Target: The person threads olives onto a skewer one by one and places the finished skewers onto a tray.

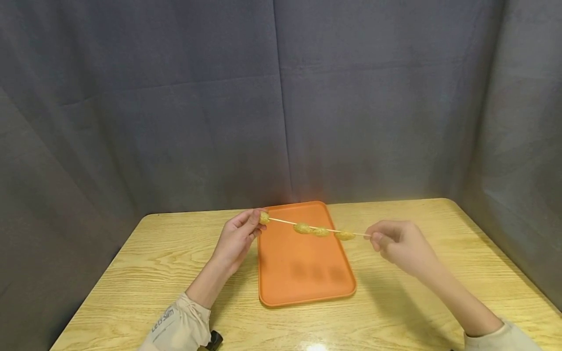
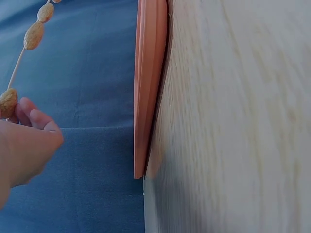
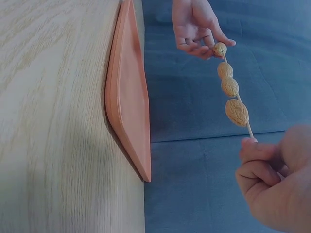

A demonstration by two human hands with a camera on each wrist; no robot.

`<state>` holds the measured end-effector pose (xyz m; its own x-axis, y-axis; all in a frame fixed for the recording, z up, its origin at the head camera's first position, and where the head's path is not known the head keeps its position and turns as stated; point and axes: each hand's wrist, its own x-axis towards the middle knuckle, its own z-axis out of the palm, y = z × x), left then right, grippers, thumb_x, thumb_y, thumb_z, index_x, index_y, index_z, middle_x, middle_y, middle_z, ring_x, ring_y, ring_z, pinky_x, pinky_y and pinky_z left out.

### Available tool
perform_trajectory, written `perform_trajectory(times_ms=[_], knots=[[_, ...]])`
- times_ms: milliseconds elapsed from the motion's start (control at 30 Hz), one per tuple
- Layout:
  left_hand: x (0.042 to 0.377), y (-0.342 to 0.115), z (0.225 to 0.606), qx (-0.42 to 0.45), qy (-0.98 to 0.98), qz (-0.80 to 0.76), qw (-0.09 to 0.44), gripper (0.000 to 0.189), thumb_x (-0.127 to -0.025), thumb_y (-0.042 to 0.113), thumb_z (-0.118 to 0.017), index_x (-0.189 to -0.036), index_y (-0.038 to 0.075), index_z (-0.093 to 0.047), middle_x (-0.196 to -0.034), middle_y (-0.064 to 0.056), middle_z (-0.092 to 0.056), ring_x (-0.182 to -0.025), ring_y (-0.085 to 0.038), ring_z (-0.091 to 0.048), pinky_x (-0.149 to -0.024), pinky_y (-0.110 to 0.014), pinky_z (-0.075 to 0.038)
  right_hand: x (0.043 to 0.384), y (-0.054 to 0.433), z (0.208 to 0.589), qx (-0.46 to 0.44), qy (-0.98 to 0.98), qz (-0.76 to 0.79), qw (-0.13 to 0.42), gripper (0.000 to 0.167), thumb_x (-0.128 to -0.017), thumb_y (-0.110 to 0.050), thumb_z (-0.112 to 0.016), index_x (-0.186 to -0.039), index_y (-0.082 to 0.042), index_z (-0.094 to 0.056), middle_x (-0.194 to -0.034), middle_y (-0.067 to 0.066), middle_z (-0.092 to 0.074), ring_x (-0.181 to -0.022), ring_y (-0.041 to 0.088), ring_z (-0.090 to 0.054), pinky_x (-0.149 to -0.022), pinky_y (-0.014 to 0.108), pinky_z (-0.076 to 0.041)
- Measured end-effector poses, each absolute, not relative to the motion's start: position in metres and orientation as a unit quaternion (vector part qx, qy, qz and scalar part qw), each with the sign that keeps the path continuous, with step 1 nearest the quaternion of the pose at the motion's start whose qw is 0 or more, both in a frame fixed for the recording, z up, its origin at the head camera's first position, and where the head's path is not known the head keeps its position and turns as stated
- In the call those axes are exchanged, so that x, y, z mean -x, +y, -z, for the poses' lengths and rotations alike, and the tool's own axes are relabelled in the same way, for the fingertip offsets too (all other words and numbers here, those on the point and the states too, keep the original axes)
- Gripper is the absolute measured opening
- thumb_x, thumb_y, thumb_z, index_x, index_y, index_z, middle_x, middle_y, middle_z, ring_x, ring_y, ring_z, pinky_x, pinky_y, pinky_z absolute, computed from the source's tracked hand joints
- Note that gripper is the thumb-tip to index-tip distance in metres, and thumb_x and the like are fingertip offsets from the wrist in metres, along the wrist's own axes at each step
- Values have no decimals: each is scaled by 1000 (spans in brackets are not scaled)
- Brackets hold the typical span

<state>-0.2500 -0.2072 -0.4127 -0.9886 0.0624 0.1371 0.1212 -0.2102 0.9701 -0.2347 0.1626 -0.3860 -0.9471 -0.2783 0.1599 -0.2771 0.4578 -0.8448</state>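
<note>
A thin wooden skewer [image 1: 282,222] runs nearly level above the orange tray [image 1: 298,287], dipping slightly toward the right. Several wrinkled, golden-tan oval food pieces [image 1: 321,232] are threaded on it. My left hand [image 1: 233,240] pinches the end piece [image 1: 264,218] between thumb and fingers, at the skewer's left end. At the other end, my right hand [image 1: 406,248] grips the bare stick between thumb and curled fingers. In the right wrist view, two middle pieces [image 3: 229,86] sit against each other, and a larger piece [image 3: 237,112] is closest to the right hand.
The tray lies on a light wood-grain table [image 1: 153,282], its far end near the table's back edge. Grey cloth [image 1: 197,122] hangs behind and at both sides. A small black object [image 1: 214,340] shows by the left sleeve [image 1: 180,324].
</note>
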Motion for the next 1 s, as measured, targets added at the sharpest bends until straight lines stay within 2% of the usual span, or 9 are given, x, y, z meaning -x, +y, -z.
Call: perform_trajectory(times_ms=[133, 300, 500, 700, 1000], knots=[[249, -207, 413, 74, -629, 773, 37, 45, -98, 31, -63, -124, -6, -62, -105, 3, -68, -97, -17, -61, -90, -25, -53, 233, 161, 386, 165, 852, 497, 9, 17, -96, -2, -55, -105, 3, -69, -71, 7, -60, -49, 6, -42, -42, 21, -36], [248, -205, 415, 69, -627, 774, 47, 51, -96, 30, -66, -126, -11, -60, -101, 3, -71, -93, -13, -65, -95, -28, -55, 232, 159, 387, 165, 845, 508, 16, 16, -96, -2, -56, -104, 3, -70, -72, 8, -62, -49, 6, -42, -41, 20, -35], [247, -201, 415, 72, -620, 779, 55, 44, -95, 27, -69, -121, -8, -65, -96, 3, -73, -90, -12, -66, -95, -28, -55, 230, 155, 390, 163, 844, 511, 15, 16, -96, -1, -56, -103, 2, -70, -71, 7, -61, -48, 5, -41, -40, 19, -34], [247, -199, 415, 67, -615, 784, 56, 28, -93, 24, -71, -109, 1, -74, -98, 2, -74, -90, -12, -68, -94, -26, -56, 228, 149, 392, 145, 838, 525, 31, 18, -96, 0, -53, -106, 5, -68, -67, 8, -59, -46, 5, -39, -40, 18, -32], [247, -199, 415, 68, -636, 766, 69, 48, -93, 24, -71, -124, -13, -63, -106, 2, -74, -92, -10, -69, -94, -26, -57, 229, 141, 403, 121, 823, 552, 54, 20, -98, -3, -54, -108, 6, -68, -70, 4, -61, -51, 6, -44, -43, 17, -34]])
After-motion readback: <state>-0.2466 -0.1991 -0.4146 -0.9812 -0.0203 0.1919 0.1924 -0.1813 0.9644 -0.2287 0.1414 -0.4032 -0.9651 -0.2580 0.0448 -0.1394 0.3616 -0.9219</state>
